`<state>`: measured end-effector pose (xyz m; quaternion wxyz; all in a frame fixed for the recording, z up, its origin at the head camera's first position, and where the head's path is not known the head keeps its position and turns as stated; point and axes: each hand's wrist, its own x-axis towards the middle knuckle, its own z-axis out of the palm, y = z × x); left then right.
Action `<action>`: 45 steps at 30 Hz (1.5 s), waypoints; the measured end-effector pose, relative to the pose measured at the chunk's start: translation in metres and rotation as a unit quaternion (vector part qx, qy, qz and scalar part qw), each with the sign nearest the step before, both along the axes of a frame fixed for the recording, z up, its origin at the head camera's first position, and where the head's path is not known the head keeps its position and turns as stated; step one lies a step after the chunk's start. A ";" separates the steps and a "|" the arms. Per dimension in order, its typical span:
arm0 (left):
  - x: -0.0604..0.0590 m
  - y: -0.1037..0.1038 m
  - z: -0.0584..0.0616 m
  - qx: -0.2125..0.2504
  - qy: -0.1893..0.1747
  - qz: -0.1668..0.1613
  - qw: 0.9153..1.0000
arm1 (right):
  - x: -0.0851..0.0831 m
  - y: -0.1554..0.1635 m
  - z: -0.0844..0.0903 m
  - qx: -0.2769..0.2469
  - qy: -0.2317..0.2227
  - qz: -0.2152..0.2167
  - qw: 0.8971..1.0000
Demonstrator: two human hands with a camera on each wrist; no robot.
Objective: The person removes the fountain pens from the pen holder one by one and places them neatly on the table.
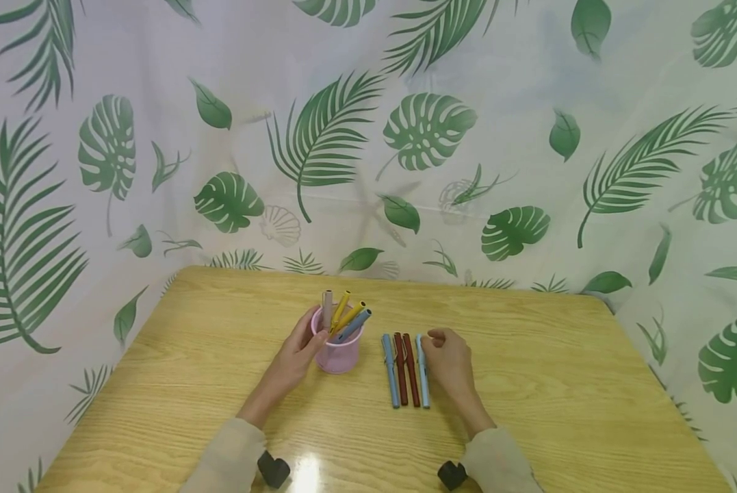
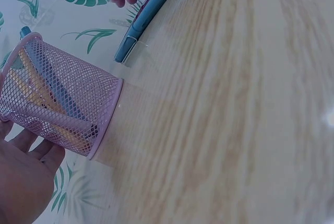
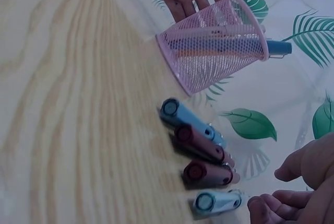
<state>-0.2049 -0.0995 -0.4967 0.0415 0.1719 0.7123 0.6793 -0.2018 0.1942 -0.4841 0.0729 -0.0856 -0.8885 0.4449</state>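
The pink mesh cup (image 1: 337, 359), stood upright on the desk (image 1: 559, 404), is held at its side by the left hand (image 1: 295, 350), thumb near the rim and fingers curled round. Two yellow pens (image 1: 341, 308), a greyish-pink pen (image 1: 327, 309) and a blue-grey pen (image 1: 355, 325) are contained in it. To its right, four pens are laid side by side — a blue pen (image 1: 391, 373), two dark red pens (image 1: 412, 373), a light blue pen (image 1: 423, 376). By the last, the right hand (image 1: 451, 359) is held loosely curled, thumb and fingertips parted — whether the pen is touched cannot be told.
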 end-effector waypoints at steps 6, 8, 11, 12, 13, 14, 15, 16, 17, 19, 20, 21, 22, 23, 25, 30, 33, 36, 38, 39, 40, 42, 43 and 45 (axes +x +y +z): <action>0.001 0.000 0.000 -0.002 -0.005 0.004 1.000 | 0.003 -0.013 0.013 -0.046 0.003 0.018 0.999; 0.000 0.000 -0.001 0.001 -0.005 0.003 1.000 | 0.003 -0.018 0.015 -0.049 0.008 0.022 0.999; 0.000 0.000 -0.001 0.008 -0.005 0.001 1.000 | 0.003 -0.025 0.020 -0.050 0.017 0.027 0.998; 0.000 0.000 -0.001 0.009 -0.006 0.001 1.000 | 0.003 -0.027 0.021 -0.050 0.021 0.031 0.998; 0.000 0.000 -0.001 0.009 -0.007 0.001 1.000 | 0.003 -0.030 0.022 -0.052 0.023 0.034 0.998; 0.001 0.000 -0.001 0.008 -0.008 0.001 1.000 | 0.004 -0.033 0.024 -0.059 0.027 0.040 0.997; 0.001 0.000 -0.001 0.007 -0.009 0.001 1.000 | 0.004 -0.035 0.025 -0.063 0.032 0.046 0.996; 0.001 0.000 -0.001 0.007 -0.011 0.001 1.000 | 0.005 -0.038 0.026 -0.070 0.035 0.053 0.996; 0.001 0.000 -0.002 0.008 -0.012 0.001 1.000 | 0.005 -0.041 0.028 -0.073 0.041 0.059 0.995; 0.001 -0.001 -0.002 0.010 -0.012 0.001 1.000 | 0.006 -0.048 0.031 -0.080 0.049 0.070 0.993; 0.001 0.000 -0.001 0.012 -0.012 0.001 1.000 | 0.006 -0.051 0.032 -0.082 0.054 0.075 0.992; 0.001 0.000 -0.001 0.013 -0.012 0.001 1.000 | 0.007 -0.054 0.033 -0.081 0.058 0.079 0.992; 0.001 0.000 -0.001 0.014 -0.012 0.002 1.000 | 0.007 -0.057 0.034 -0.082 0.060 0.084 0.991; 0.001 0.000 -0.001 0.014 -0.012 0.002 1.000 | 0.007 -0.060 0.035 -0.082 0.064 0.088 0.991; 0.001 0.000 -0.001 0.013 -0.012 0.003 1.000 | 0.007 -0.066 0.036 -0.086 0.069 0.097 0.989; 0.002 -0.001 -0.001 0.008 -0.008 0.004 1.000 | 0.007 -0.079 0.039 -0.108 0.073 0.111 0.985; 0.001 -0.001 -0.002 0.008 -0.009 0.004 1.000 | 0.005 -0.088 0.039 -0.106 0.077 0.107 0.986; 0.000 -0.001 -0.002 0.008 -0.008 0.001 1.000 | 0.003 -0.095 0.039 -0.100 0.080 0.099 0.987; 0.000 -0.001 -0.003 0.004 -0.008 0.000 1.000 | 0.001 -0.099 0.038 -0.101 0.082 0.093 0.987; 0.000 -0.001 -0.003 0.003 -0.007 -0.001 1.000 | 0.000 -0.101 0.038 -0.101 0.084 0.088 0.987; 0.000 -0.001 -0.003 0.002 -0.006 -0.002 1.000 | -0.001 -0.103 0.038 -0.101 0.086 0.084 0.988; 0.000 -0.001 -0.002 0.002 -0.003 -0.004 1.000 | -0.003 -0.106 0.037 -0.099 0.094 0.076 0.988; 0.000 -0.001 -0.002 0.002 -0.003 -0.005 1.000 | -0.004 -0.107 0.037 -0.100 0.098 0.073 0.988; 0.000 -0.001 -0.002 0.004 -0.001 -0.006 1.000 | -0.007 -0.109 0.037 -0.099 0.101 0.064 0.988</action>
